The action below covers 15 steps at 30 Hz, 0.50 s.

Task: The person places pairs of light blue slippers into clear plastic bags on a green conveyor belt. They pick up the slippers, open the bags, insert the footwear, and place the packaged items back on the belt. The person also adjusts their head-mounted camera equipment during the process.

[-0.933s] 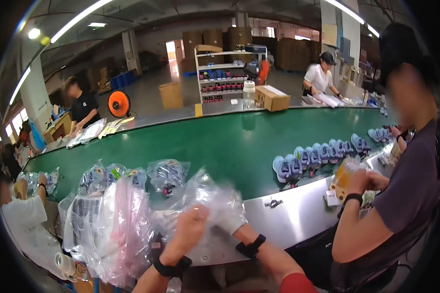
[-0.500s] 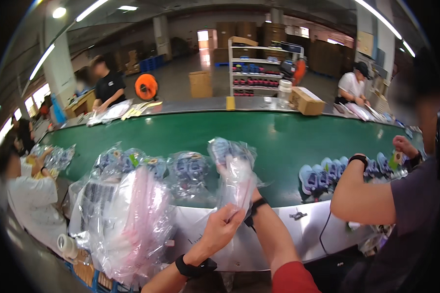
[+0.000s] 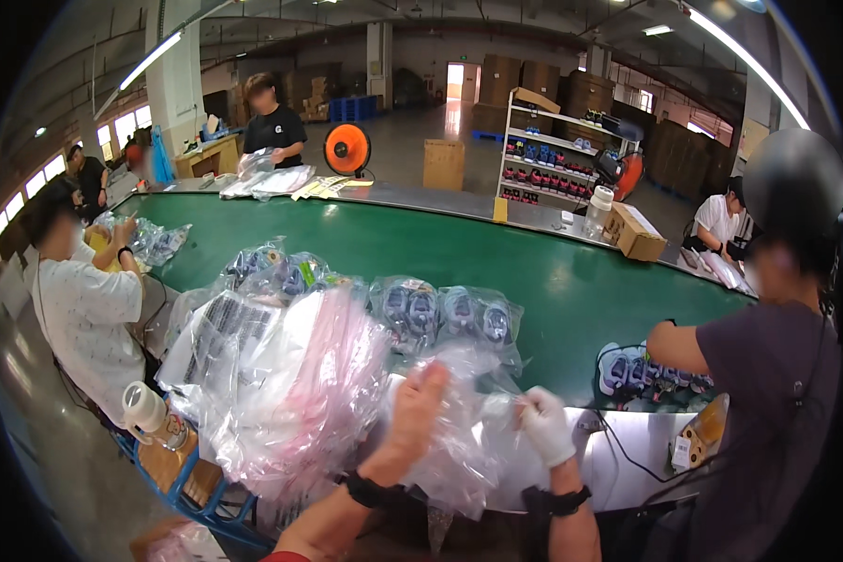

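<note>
- Head view — showing a clear plastic bag point(image 3: 464, 459) between both hands, crumpled and draped over the metal tabletop point(image 3: 534, 480), with no shoe to be made out inside.
- Gripping the right edge of the film with the gloved right hand point(image 3: 547, 426), fingertips pinched together.
- Touching or holding the upper left of the film with the bare left hand point(image 3: 421, 401) — too blurred to tell whether clenched on it or only pressed against it.
- Looks, by judgement, like readying the bag: spreading the film and finding its mouth before filling.
- Likely calls next for parting the two layers with the fingers, keeping the right-hand pinch, then bringing in a loose pair from the row of unbagged shoes point(image 3: 614, 371), off to the right beside a co-worker point(image 3: 763, 384).
- Lying just beyond the bag, on the green belt point(image 3: 562, 281): a bagged pair of light blue shoes point(image 3: 479, 317), beside another bagged pair point(image 3: 409, 311).
- Heaped just left of the left hand: a thick pile of flat plastic bags point(image 3: 290, 403).
- Best kept clear of that pile when spreading, as loose film could snag or cling.
</note>
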Available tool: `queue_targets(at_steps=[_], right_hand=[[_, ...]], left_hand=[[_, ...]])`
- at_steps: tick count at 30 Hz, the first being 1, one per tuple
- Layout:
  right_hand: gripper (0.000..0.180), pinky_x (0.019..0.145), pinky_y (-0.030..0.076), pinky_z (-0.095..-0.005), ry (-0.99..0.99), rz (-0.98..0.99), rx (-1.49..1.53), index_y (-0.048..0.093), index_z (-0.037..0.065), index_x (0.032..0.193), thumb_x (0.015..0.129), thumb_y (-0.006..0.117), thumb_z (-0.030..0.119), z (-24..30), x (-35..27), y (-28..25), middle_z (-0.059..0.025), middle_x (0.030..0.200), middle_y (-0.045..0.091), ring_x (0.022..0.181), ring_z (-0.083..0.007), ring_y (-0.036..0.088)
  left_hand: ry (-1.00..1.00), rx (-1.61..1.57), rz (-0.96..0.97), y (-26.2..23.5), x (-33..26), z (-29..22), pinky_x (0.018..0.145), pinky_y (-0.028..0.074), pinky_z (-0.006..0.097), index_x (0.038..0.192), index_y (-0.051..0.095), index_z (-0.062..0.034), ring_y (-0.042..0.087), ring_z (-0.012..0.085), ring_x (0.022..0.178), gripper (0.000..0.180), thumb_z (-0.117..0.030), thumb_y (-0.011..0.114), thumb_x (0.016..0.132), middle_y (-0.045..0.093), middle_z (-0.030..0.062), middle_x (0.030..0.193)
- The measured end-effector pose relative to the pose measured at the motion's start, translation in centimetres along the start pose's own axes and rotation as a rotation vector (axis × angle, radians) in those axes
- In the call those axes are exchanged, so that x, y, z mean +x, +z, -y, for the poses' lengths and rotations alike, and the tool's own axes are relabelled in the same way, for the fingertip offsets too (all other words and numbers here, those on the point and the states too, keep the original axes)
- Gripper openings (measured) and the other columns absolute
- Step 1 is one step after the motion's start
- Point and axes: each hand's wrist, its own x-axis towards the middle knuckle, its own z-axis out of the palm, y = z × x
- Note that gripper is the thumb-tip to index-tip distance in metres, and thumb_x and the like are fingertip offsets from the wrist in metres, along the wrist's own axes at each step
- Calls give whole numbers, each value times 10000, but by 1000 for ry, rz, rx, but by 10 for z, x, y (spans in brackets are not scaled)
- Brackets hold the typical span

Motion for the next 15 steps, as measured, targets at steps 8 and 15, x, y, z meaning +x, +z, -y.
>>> queue_targets(at_steps=[8,15], right_hand=[[202,752,458,-437,-656,-600,-839,575,68,878,706,678,93,116,-36,9,-110,896,616,850,-324,588],[227,820,482,-389,-630,206,-1060,646,38,973,807,611,189,39,-17,50,-137,965,638,903,-263,605]], left_hand=[[290,480,-113,-19,-5,-29,576,350,191,801,602,-44,426,18,675,187,-148,554,948,537,-54,727],[497,839,1023,60,-86,-18,635,498,414,939,587,-45,618,368,726,119,-91,579,830,623,182,783]])
